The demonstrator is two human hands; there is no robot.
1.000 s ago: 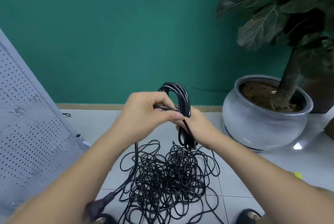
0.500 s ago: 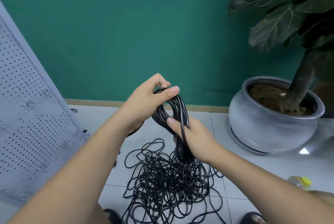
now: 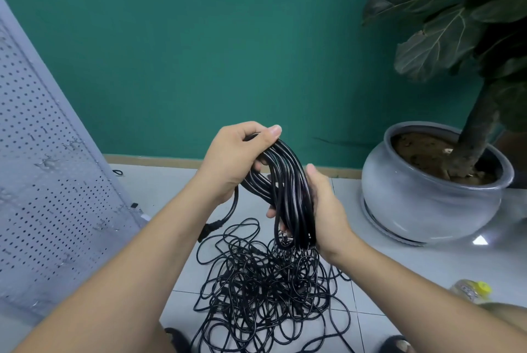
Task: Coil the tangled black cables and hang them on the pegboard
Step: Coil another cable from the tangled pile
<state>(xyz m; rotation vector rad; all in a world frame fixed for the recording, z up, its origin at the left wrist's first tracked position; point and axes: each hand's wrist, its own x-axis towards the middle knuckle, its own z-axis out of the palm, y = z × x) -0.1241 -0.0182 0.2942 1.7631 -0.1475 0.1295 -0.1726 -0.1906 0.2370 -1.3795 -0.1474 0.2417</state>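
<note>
A grey pegboard (image 3: pixel 42 181) leans at the left edge. At centre, the left hand (image 3: pixel 231 159) grips the top of the coiled black cable (image 3: pixel 288 190), fingers curled round it. The right hand (image 3: pixel 328 210) clasps its lower loops. Below lies the tangled cable pile (image 3: pixel 265 290) on the floor tiles (image 3: pixel 427 267). A potted plant (image 3: pixel 427 204) stands at right.

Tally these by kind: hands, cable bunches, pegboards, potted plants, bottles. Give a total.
Hands: 2 (left hand, right hand)
Cable bunches: 2 (coil, tangled pile)
Pegboard: 1
Potted plant: 1
Bottle: 1
Total: 7
</note>
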